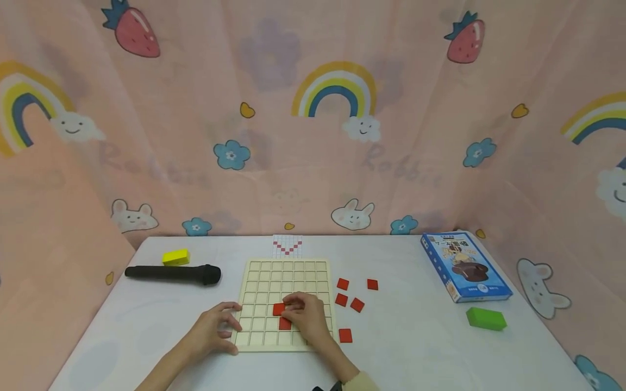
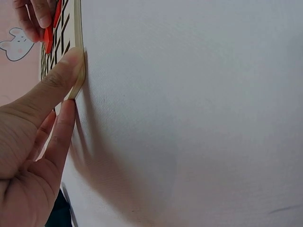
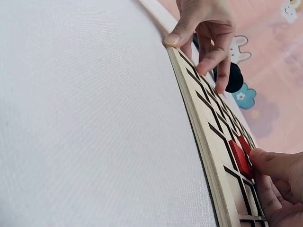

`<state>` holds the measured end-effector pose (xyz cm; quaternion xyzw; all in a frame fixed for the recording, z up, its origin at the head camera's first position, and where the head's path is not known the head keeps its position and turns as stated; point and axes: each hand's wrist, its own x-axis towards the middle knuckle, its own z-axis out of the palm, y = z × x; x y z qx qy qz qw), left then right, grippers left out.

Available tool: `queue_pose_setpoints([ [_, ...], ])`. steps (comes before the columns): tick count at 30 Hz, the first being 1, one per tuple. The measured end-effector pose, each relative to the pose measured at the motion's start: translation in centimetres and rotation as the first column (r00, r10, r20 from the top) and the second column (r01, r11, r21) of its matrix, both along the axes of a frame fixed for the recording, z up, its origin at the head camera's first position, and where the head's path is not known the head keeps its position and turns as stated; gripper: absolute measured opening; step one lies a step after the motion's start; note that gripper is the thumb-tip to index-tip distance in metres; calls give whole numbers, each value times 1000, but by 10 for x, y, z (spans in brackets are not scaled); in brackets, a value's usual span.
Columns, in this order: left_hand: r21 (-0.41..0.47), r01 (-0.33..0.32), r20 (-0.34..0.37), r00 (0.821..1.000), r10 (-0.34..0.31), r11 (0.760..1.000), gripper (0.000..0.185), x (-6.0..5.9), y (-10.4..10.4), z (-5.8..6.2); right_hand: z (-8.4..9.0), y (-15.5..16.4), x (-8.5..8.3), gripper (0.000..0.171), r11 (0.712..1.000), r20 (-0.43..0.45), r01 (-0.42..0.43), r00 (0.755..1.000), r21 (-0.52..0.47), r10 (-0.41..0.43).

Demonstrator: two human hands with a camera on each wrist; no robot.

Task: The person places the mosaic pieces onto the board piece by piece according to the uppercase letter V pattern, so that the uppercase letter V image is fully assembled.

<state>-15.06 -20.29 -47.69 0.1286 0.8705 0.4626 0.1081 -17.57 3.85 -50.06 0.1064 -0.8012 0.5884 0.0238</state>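
Red tiles (image 1: 355, 304) dot a pale wooden grid board (image 1: 286, 274) on white table (image 1: 415, 347).

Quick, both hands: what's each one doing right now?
Left hand: open, fingers steadying the grid board edge.
Right hand: open, fingertips pressing a red tile.

Hidden / cut off / unreadable

Your right hand (image 1: 304, 315) covers part of the red tiles (image 1: 279, 309) & several grid-board (image 1: 259, 271) cells. Pattern card (image 1: 287, 245) too small to read in detail; box (image 1: 464, 266) print illegible. L wrist view cuts the board at top edge; R wrist view crops your right hand's fingers.
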Motion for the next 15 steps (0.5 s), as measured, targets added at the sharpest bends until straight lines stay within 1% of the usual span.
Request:
queue_pose_setpoints([
  [7, 6, 0, 9, 1000, 0, 1000, 37, 4, -1, -2, -1, -2, 3, 22, 1000, -5, -23, 1000, 17, 23],
  [15, -2, -2, 12, 1000, 2, 1000, 38, 1, 0, 0, 3, -1, 0, 23, 999, 0, -28, 1000, 23, 28],
])
